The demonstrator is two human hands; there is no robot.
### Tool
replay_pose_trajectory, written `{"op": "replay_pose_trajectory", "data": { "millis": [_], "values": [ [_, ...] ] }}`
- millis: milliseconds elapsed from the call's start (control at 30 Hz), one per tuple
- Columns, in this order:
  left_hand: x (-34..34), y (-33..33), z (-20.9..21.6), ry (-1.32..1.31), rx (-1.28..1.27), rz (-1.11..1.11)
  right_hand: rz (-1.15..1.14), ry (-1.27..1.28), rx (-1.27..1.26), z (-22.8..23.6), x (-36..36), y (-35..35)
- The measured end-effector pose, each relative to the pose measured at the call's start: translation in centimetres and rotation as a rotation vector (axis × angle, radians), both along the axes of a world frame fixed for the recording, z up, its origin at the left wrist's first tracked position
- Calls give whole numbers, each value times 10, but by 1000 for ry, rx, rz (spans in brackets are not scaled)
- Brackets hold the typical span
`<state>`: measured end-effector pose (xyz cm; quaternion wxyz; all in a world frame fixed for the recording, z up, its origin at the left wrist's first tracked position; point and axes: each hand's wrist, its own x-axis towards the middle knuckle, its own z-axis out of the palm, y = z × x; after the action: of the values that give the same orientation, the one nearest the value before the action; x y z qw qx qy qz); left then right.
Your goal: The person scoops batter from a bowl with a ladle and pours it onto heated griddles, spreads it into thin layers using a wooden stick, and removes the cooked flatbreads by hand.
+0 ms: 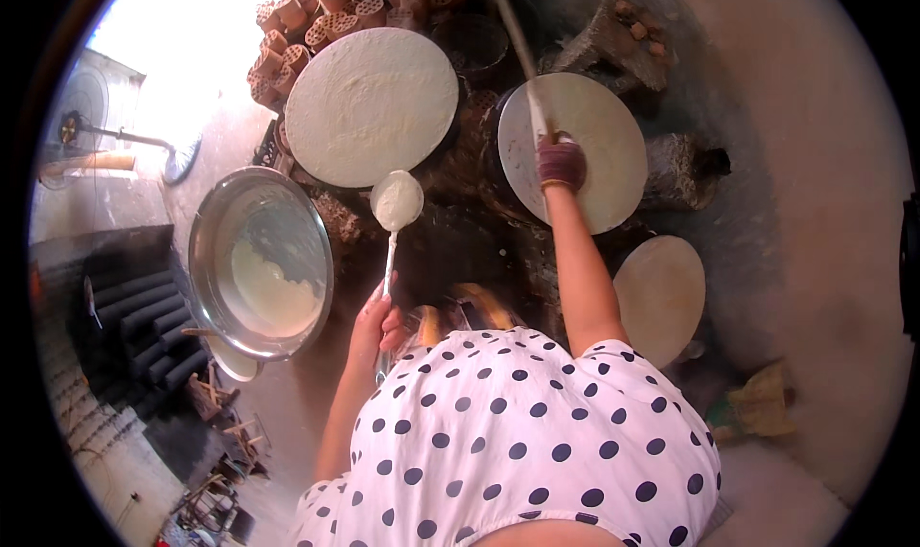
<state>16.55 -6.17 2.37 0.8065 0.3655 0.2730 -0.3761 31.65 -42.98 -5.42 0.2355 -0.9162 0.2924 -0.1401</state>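
Observation:
In my left hand (376,325), the fingers are closed around the handle of a ladle (397,202). Its round bowl shows white batter and lies by the near edge of a large pale round sheet (374,106), which looks like spread batter on a round griddle. My right hand (562,162) wears a dark reddish glove and is closed on a long stick (520,54). The stick slants away over a second pale disc (609,154), smooth and round; I cannot tell whether it is a lid or a cooking surface. The gloved fingers partly hide the stick.
On my left stands a wide metal basin (324,250) with white batter. Clay-coloured perforated fuel blocks (287,12) are piled at the back. Another round disc (659,303) leans at my right. Dark rolls (149,322) lie far left, near a standing fan (180,159).

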Motion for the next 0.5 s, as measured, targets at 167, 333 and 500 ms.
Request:
{"op": "replay_pose_trajectory", "data": {
  "millis": [167, 333, 500],
  "values": [
    [13, -4, -1, -6, 12, -52, -216, -62, 269, -13, 3, -76],
    [14, -2, 0, 29, 3, -29, -272, -83, 467, 38, 2, -91],
    [13, -7, 7, 78, -3, -72, -410, -146, 673, 67, -5, -140]
  ]
}}
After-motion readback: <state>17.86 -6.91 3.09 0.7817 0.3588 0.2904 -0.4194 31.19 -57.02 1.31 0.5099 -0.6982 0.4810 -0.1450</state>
